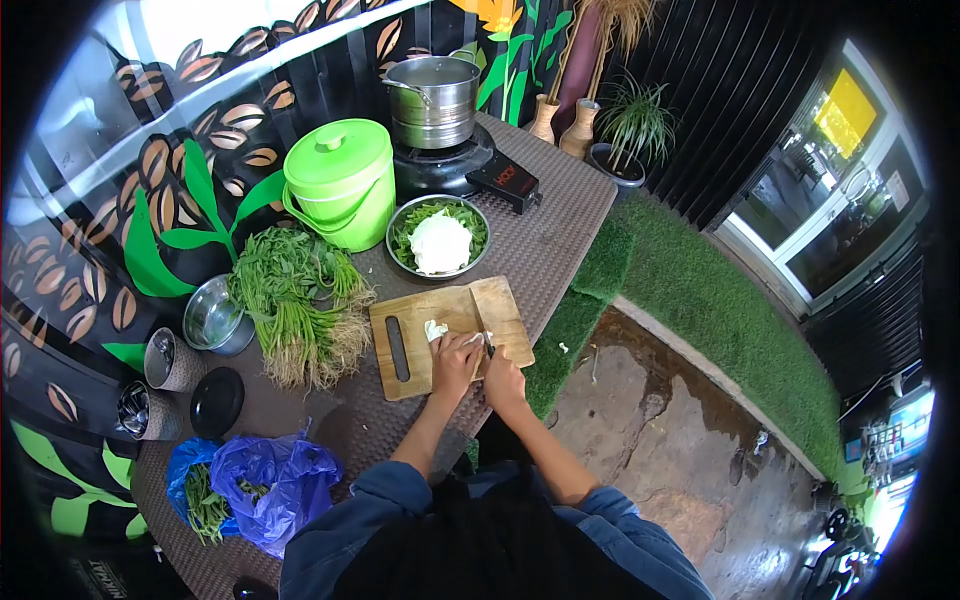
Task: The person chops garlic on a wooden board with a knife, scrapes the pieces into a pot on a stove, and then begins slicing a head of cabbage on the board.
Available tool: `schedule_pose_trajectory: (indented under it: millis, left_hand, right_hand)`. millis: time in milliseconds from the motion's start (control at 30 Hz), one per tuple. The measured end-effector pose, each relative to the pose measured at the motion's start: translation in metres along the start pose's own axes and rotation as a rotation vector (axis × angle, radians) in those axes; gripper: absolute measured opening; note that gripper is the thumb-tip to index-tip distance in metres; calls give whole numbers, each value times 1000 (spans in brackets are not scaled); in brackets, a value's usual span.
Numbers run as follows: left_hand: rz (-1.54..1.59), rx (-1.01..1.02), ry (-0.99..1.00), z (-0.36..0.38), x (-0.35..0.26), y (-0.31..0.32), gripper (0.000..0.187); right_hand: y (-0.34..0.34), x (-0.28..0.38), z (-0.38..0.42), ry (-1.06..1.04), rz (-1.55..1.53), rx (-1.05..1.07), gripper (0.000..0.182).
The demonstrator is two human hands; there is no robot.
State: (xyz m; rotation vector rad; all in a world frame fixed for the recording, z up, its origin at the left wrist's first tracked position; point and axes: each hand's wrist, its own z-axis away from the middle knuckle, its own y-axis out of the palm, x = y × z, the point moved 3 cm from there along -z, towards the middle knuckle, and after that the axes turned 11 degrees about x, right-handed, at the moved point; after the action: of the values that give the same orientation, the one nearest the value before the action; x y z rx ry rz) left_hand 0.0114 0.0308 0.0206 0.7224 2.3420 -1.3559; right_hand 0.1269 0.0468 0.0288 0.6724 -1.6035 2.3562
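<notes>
left hand (453, 358): curled, pressing pale vegetable (437, 329) on cutting board (420, 320) | right hand (500, 375): fisted around knife (488, 345) (blade barely visible)

A bench (560, 215) with a brown woven cover stands against a black wall (120, 190) painted with green leaves and tan oval shapes. Beside the bench lies a strip of green artificial turf (690, 290), and next to it a wet stone floor (650, 430). A potted plant (632, 125) and two clay vases (562, 122) sit in the corner by dark slatted panelling (730, 90). Daylight falls across a white-framed glass door (840, 190).
</notes>
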Motion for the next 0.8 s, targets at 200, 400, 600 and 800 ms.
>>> schedule_pose_trajectory:
  millis: [200,400,600,800]
  left_hand:
    - [5,18,-4,1,0,0,17]
    - [31,6,-14,0,0,-2,17]
    - [44,13,-53,1,1,0,19]
    - [68,14,-71,1,2,0,19]
  right_hand:
    - [-28,1,4,-107,29,64,34]
    - [0,0,3,-30,34,-11,31]
    - [-28,3,2,-113,90,57,32]
    - [3,1,5,-10,28,-13,35]
